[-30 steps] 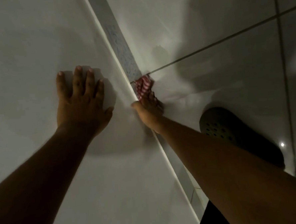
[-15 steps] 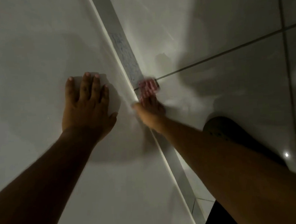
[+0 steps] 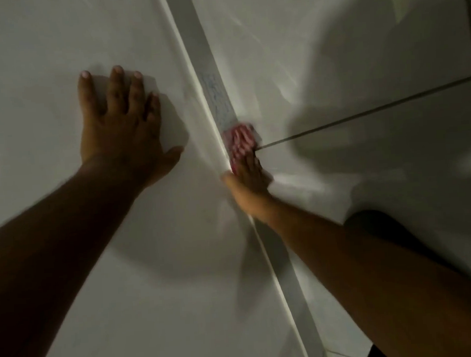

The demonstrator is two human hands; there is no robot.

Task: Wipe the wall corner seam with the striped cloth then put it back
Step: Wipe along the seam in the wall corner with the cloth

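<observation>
A red-and-white striped cloth [image 3: 240,142] is bunched against the grey seam strip [image 3: 197,42] where the white wall meets the tiled floor. My right hand [image 3: 249,183] is shut on the cloth's near end and presses it onto the strip; the hand is blurred. My left hand [image 3: 121,127] lies flat on the white wall [image 3: 42,66], fingers spread, holding nothing, left of the seam. A scuffed, bluish patch [image 3: 217,96] marks the strip just beyond the cloth.
Glossy pale floor tiles [image 3: 331,48] with a dark grout line [image 3: 376,109] run off to the right. A dark perforated shoe [image 3: 381,230] stands on the floor beside my right forearm. The light is dim, with large shadows.
The view has shifted, so both hands sit a little lower and further right in frame. The cloth under my right hand stays at the grout line, rubbing on the strip with motion blur.
</observation>
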